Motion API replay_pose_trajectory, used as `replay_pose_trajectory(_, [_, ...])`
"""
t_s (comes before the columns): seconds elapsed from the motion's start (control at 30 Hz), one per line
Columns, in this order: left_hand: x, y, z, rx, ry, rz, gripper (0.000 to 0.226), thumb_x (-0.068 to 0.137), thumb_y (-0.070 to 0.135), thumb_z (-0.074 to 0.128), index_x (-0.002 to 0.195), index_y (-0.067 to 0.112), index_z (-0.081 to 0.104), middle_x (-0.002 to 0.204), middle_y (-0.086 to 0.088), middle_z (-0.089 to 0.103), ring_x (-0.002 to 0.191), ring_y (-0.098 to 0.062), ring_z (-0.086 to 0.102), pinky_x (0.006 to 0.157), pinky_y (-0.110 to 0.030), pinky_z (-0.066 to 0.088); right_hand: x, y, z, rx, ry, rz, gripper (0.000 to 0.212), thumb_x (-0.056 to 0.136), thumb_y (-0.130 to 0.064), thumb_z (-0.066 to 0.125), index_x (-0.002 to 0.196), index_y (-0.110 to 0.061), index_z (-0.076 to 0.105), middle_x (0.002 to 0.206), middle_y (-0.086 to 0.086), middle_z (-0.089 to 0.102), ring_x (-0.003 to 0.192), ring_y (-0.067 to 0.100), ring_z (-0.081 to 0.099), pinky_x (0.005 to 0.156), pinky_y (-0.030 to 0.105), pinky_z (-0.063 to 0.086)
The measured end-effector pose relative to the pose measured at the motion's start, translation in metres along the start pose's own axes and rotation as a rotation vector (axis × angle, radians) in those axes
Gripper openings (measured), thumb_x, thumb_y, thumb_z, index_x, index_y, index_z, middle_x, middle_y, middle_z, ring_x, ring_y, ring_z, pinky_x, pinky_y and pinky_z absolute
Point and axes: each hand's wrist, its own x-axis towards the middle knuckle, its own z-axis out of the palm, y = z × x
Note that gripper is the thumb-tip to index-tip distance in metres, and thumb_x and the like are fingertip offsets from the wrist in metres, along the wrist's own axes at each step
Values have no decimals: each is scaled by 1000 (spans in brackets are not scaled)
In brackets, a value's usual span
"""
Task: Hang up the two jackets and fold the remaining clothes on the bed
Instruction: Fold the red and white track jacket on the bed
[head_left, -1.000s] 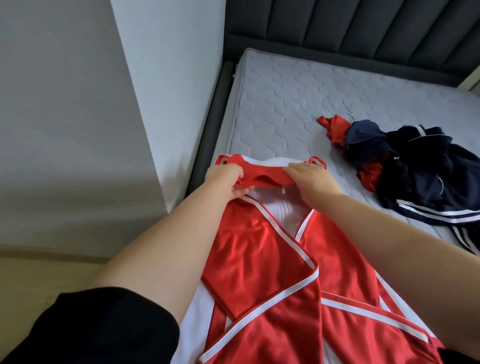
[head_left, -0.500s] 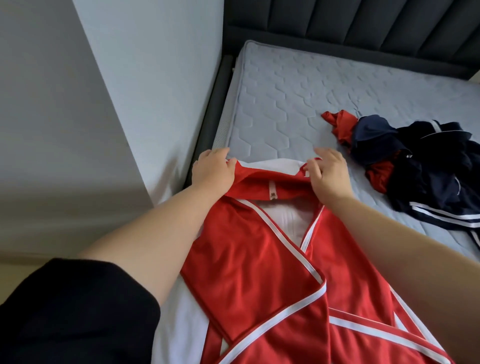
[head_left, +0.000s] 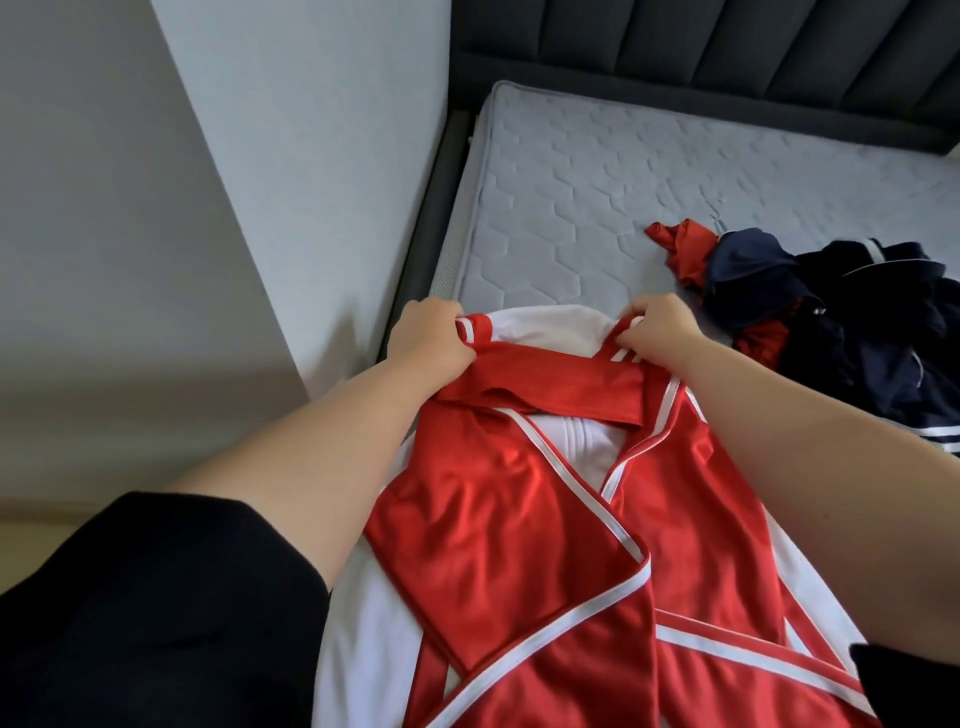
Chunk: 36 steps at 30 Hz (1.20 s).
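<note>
A red jacket with white trim (head_left: 519, 519) lies spread on the near part of the grey mattress (head_left: 597, 197), its two sleeves crossed over the front. My left hand (head_left: 431, 338) grips the left end of the red collar band. My right hand (head_left: 660, 327) pinches the right end of the collar, beside its white stripes. The white lining shows between my hands. A heap of dark navy and red clothes (head_left: 841, 317) lies crumpled on the mattress to the right of my right hand.
A white wall (head_left: 291, 156) runs close along the bed's left side, with a narrow gap at the dark bed frame (head_left: 426, 234). The dark padded headboard (head_left: 727, 47) stands at the far end. Bare mattress lies beyond the jacket.
Both hands have moved from resting on the collar to gripping its two ends, and the collar band is now pulled out straight between them. The view has shifted slightly.
</note>
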Motion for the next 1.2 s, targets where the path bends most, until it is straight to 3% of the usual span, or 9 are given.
replay_pose_trajectory(0.17, [-41, 20, -16, -13, 165, 173, 18, 80, 20, 67, 81, 7, 54, 82, -11, 63, 79, -33, 57, 60, -33, 35, -40, 3, -33, 108, 199, -126, 32, 72, 16, 41, 83, -5, 63, 81, 14, 61, 75, 36, 65, 70, 47, 56])
replay_pose_trajectory(0.37, [-119, 26, -29, 190, 260, 746, 18, 67, 10, 75, 68, 2, 59, 66, -14, 59, 58, -32, 60, 48, -31, 39, -122, 39, -51, -110, 336, -363, 29, 65, 12, 46, 84, 4, 66, 84, 20, 63, 84, 36, 56, 69, 35, 40])
replay_pose_trajectory(0.5, [-170, 15, -21, 358, 247, 974, 15, 64, 16, 49, 53, 11, 58, 55, -6, 55, 53, -24, 59, 51, -24, 48, -188, 77, -40, -246, 348, -620, 22, 63, 10, 50, 77, 2, 65, 78, 17, 58, 77, 38, 56, 60, 43, 48])
replay_pose_trajectory(0.63, [-221, -3, 17, 588, -127, 581, 21, 66, 5, 66, 85, 15, 66, 93, -4, 59, 95, -26, 54, 77, -30, 42, -237, 110, -10, -348, 163, -747, 23, 59, 12, 53, 74, 0, 65, 73, 15, 57, 68, 36, 56, 59, 46, 50])
replay_pose_trajectory(0.7, [-234, -13, 29, 411, -283, 339, 26, 75, 4, 56, 97, 18, 61, 106, 1, 50, 109, -22, 42, 81, -28, 33, -255, 119, 4, -222, 61, -615, 22, 59, 13, 58, 76, 1, 67, 80, 15, 61, 77, 37, 58, 70, 44, 52])
replay_pose_trajectory(0.87, [-219, -5, 16, -275, 142, -180, 19, 81, -1, 49, 76, 12, 61, 85, 0, 51, 76, -15, 48, 62, -27, 36, -256, 113, 3, 217, 359, -41, 16, 81, -10, 49, 71, -6, 60, 71, -6, 51, 69, 17, 48, 61, 22, 30])
replay_pose_trajectory(0.97, [-211, -2, 19, -590, 105, -361, 6, 91, 14, 51, 86, 17, 52, 77, 5, 50, 67, -8, 45, 55, -18, 33, -227, 109, -9, 374, 295, 259, 24, 88, -18, 51, 69, -2, 54, 63, 1, 49, 60, 20, 45, 50, 27, 31])
replay_pose_trajectory(1.1, [-200, -6, 23, -712, 41, -433, 20, 91, 29, 57, 91, 10, 59, 76, 2, 55, 74, -16, 51, 55, -22, 33, -205, 106, -4, 651, -3, 410, 24, 91, -30, 57, 82, -8, 62, 86, 10, 62, 82, 24, 58, 79, 36, 49])
replay_pose_trajectory(1.2, [-196, -2, 23, -836, -113, -488, 16, 92, 29, 57, 93, 13, 61, 81, 5, 59, 76, -12, 55, 63, -23, 41, -198, 104, 0, 696, -12, 416, 18, 90, -23, 61, 82, -7, 64, 79, 5, 62, 82, 25, 58, 71, 32, 49])
